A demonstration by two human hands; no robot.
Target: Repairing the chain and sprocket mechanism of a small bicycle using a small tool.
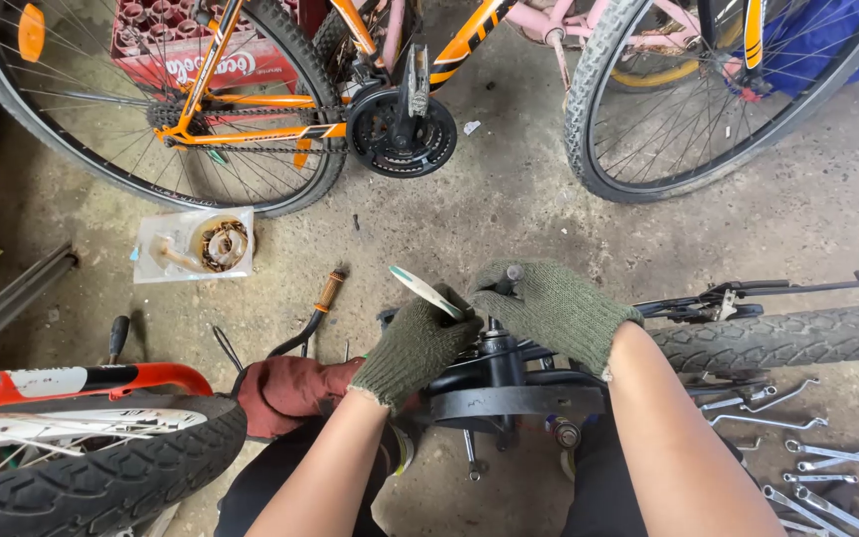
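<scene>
Both my hands wear dark green knitted gloves. My left hand (415, 343) grips a small round tin lid or shallow container (425, 290), tilted on edge. My right hand (549, 303) is closed with its fingertips pinched on the top of a black upright bicycle part (497, 363), a stem or axle standing between my knees. The two hands almost touch above that part. A black curved bracket (514, 401) runs across below them.
An orange bicycle (280, 109) and a pink one (648, 89) stand ahead. A red crate (191, 45) sits behind the wheel. A plastic bag with a bearing (196, 244) lies on the concrete. Several wrenches (817, 467) lie lower right; a red rag (290, 393) and black tyres flank me.
</scene>
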